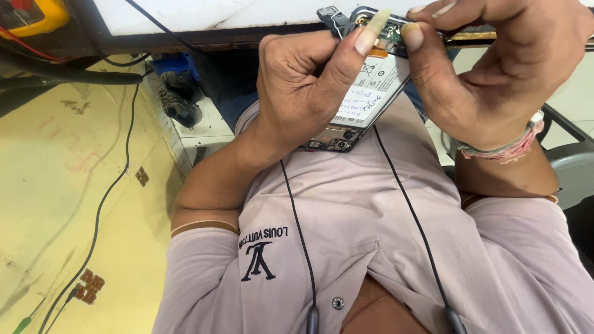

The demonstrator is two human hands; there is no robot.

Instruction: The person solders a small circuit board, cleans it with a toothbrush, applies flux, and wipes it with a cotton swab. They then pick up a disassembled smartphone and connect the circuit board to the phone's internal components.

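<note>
- The left hand is closed around the opened phone. Its fingers wrap the left edge and its long-nailed thumb lies across the far end. This grip seems meant to steady the phone with its exposed inside turned up to the eyes.
- The phone has no back cover, so its white-labelled battery and a strip of circuit board show. It is held in the air above the person's lap, close to the chest and just near of the surface. It rests on nothing.
- The right hand has its fingers curled. The thumb tip presses on the board at the phone's far end, and the forefinger comes over from the far side. It looks like a fine pinch at a small part, but I cannot tell whether anything tiny sits between the tips.
- A braided wristband circles the right wrist.
- Two black earphone cables hang down the shirt, clear of the hands.
- A yellow meter sits far left, and black leads trail over the yellowish floor.
</note>
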